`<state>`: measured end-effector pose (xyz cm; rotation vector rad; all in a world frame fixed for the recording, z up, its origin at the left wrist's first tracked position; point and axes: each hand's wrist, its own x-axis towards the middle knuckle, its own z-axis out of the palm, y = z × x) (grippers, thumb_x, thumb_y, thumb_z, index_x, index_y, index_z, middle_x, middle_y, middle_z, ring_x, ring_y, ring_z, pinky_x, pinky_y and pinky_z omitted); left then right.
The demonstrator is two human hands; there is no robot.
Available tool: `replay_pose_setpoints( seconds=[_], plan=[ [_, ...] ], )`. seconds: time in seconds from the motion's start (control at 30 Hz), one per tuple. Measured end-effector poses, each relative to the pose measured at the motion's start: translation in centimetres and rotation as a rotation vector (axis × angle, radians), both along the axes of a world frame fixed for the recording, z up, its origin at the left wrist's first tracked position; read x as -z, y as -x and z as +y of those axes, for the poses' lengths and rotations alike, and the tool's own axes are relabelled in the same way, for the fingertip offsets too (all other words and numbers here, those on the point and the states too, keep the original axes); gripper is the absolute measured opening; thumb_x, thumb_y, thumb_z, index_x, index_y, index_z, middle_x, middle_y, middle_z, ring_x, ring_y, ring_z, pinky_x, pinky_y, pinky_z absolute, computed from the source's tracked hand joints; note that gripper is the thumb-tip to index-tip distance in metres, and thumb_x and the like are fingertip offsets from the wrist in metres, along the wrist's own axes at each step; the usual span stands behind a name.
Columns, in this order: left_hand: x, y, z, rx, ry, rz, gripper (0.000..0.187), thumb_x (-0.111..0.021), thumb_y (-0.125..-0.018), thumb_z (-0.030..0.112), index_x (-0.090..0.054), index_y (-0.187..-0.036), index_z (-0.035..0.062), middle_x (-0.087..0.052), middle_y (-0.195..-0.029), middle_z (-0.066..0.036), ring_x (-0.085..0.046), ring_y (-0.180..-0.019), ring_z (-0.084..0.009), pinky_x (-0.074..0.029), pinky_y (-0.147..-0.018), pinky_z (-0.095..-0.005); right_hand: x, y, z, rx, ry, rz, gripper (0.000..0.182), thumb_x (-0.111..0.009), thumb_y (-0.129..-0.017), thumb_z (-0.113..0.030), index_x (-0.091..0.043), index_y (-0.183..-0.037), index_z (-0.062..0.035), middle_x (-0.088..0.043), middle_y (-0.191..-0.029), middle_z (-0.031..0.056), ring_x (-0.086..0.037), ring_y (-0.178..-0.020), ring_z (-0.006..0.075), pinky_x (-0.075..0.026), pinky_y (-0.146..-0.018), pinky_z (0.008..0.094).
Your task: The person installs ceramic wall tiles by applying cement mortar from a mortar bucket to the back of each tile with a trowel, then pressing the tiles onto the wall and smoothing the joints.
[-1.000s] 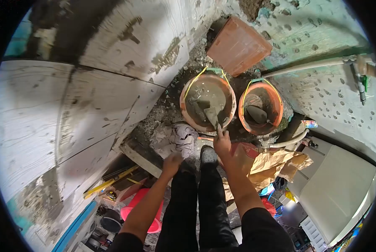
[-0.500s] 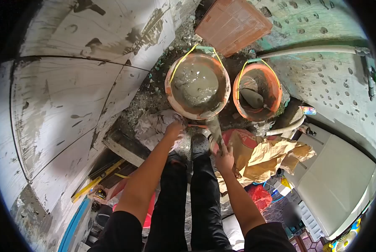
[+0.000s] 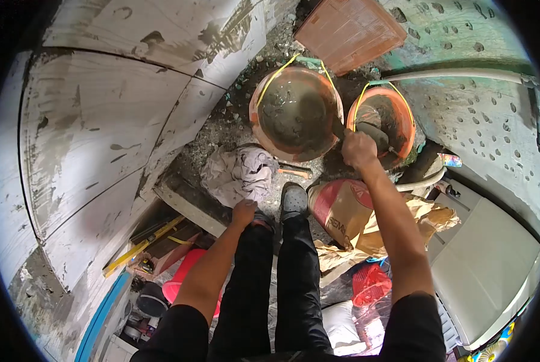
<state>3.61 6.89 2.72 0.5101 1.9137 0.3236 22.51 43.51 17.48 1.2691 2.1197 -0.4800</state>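
My right hand (image 3: 359, 149) is closed round a mortar-coated tool (image 3: 338, 128) at the right rim of the larger orange bucket (image 3: 259, 130). The tool's lower end is hidden, so its kind does not show. Wet grey mortar (image 3: 294, 111) fills part of that bucket. In the smaller orange bucket (image 3: 407, 130), just beyond my right hand, lies a trowel (image 3: 373, 136). My left hand (image 3: 244, 212) has curled fingers and is beside my knee, just below a crumpled, dirty cloth (image 3: 240, 175). What it holds, if anything, is hidden. An orange-handled tool (image 3: 295, 171) lies near the cloth.
An open paper sack (image 3: 342, 211) stands right of my shoe (image 3: 294, 200). A brown rectangular panel (image 3: 349, 36) leans behind the buckets. Stained boards (image 3: 101, 127) line the left wall, a white appliance (image 3: 493, 259) stands at right, and a yellow level (image 3: 143, 247) lies low left.
My right hand has moved forward and right with the tool, from beside the sack to the bucket rim. My left hand has drawn back from the cloth toward my knee.
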Motion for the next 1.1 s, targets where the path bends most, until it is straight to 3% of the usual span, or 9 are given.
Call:
replay_pose_setpoints(
  seconds=[0.33, 0.4, 0.47, 0.53, 0.7, 0.83, 0.93, 1.07, 1.1],
  plan=[
    [2.0, -4.0, 2.8, 0.221, -0.215, 0.146, 0.032, -0.062, -0.082, 0.029, -0.065, -0.098, 0.0016, -0.065, -0.096, -0.019, -0.062, -0.083, -0.0356, -0.048, -0.076, -0.0406, 8.1, -0.3, -5.4, -0.408, 0.256, 0.118, 0.023, -0.049, -0.079, -0.012, -0.068, -0.083, -0.0003, -0.065, -0.086, 0.0195, -0.065, -0.080, 0.0341, -0.052, -0.071, 0.0425],
    [2.0, -4.9, 4.6, 0.137, -0.070, 0.049, 0.032, -0.063, -0.083, 0.031, -0.066, -0.097, 0.0027, -0.065, -0.089, -0.017, -0.061, -0.075, -0.0327, -0.049, -0.072, -0.0387, 10.6, -1.2, -5.9, -0.380, 0.204, 0.625, 0.021, -0.050, -0.081, -0.013, -0.066, -0.083, -0.0010, -0.064, -0.077, 0.0162, -0.063, -0.070, 0.0310, -0.050, -0.061, 0.0410],
    [5.6, -6.5, 4.8, -0.183, 0.080, -0.300, 0.033, -0.064, -0.083, 0.034, -0.065, -0.095, 0.0040, -0.063, -0.081, -0.014, -0.059, -0.067, -0.0287, -0.050, -0.066, -0.0370, 10.9, -0.8, -6.2, 0.138, 0.433, 0.816, 0.020, -0.051, -0.084, -0.015, -0.064, -0.089, -0.0012, -0.062, -0.073, 0.0125, -0.061, -0.063, 0.0263, -0.048, -0.053, 0.0378],
    [14.0, -9.0, 2.4, -0.743, 0.227, -0.890, 0.034, -0.066, -0.082, 0.037, -0.063, -0.095, 0.0056, -0.060, -0.072, -0.009, -0.056, -0.059, -0.0234, -0.050, -0.060, -0.0355, 7.6, 2.1, -6.6, 1.140, 0.878, 0.547, 0.022, -0.052, -0.087, -0.017, -0.062, -0.099, -0.0011, -0.060, -0.073, 0.0082, -0.057, -0.060, 0.0199, -0.045, -0.048, 0.0329],
    [14.2, -12.8, 11.3, -0.915, 0.371, -0.472, 0.036, -0.071, -0.078, 0.039, -0.055, -0.085, 0.0082, -0.054, -0.065, -0.004, -0.051, -0.053, -0.0168, -0.046, -0.048, -0.0345, 7.9, 0.6, -6.3, 1.165, 0.829, 0.682, 0.032, -0.051, -0.090, -0.020, -0.055, -0.115, -0.0010, -0.059, -0.070, 0.0047, -0.046, -0.042, 0.0116, -0.034, -0.037, 0.0255],
    [18.2, -13.9, 12.7, -0.799, 0.405, -0.129, 0.033, -0.072, -0.076, 0.036, -0.057, -0.079, 0.0071, -0.054, -0.064, -0.007, -0.053, -0.055, -0.0172, -0.046, -0.048, -0.0357, 6.8, 0.2, -6.6, 1.134, 0.795, 0.587, 0.037, -0.052, -0.089, -0.020, -0.055, -0.117, 0.0039, -0.063, -0.097, 0.0128, -0.059, -0.076, 0.0157, -0.045, -0.063, 0.0236],
    [23.5, -15.5, 11.1, -0.821, 0.366, -0.240, 0.057, -0.065, -0.076, 0.035, -0.051, -0.113, -0.0067, -0.063, -0.099, -0.020, -0.063, -0.083, -0.0319, -0.050, -0.073, -0.0392, 7.7, 0.0, -7.5, 1.055, 0.754, 0.655, 0.038, -0.052, -0.089, -0.019, -0.054, -0.119, 0.0046, -0.063, -0.097, 0.0120, -0.059, -0.079, 0.0157, -0.045, -0.066, 0.0236],
    [10.5, -14.1, 14.7, -1.665, 0.094, -0.194, 0.032, -0.059, -0.078, 0.023, -0.052, -0.098, -0.0002, -0.057, -0.074, -0.012, -0.057, -0.057, -0.0240, -0.046, -0.051, -0.0396, 9.4, -2.0, -7.5, 0.968, 0.733, 0.776, 0.037, -0.054, -0.088, -0.020, -0.055, -0.117, 0.0040, -0.062, -0.081, 0.0087, -0.056, -0.055, 0.0141, -0.043, -0.047, 0.0258],
    [8.2, -12.7, 14.0, -1.588, 0.111, -0.326, 0.022, -0.058, -0.077, 0.021, -0.052, -0.088, 0.0026, -0.053, -0.067, -0.009, -0.053, -0.052, -0.0215, -0.043, -0.046, -0.0374, 6.8, -0.2, -7.0, 1.098, 0.762, 0.721, 0.037, -0.054, -0.088, -0.022, -0.056, -0.116, 0.0033, -0.062, -0.078, 0.0083, -0.056, -0.052, 0.0143, -0.043, -0.045, 0.0261]
  ],
)
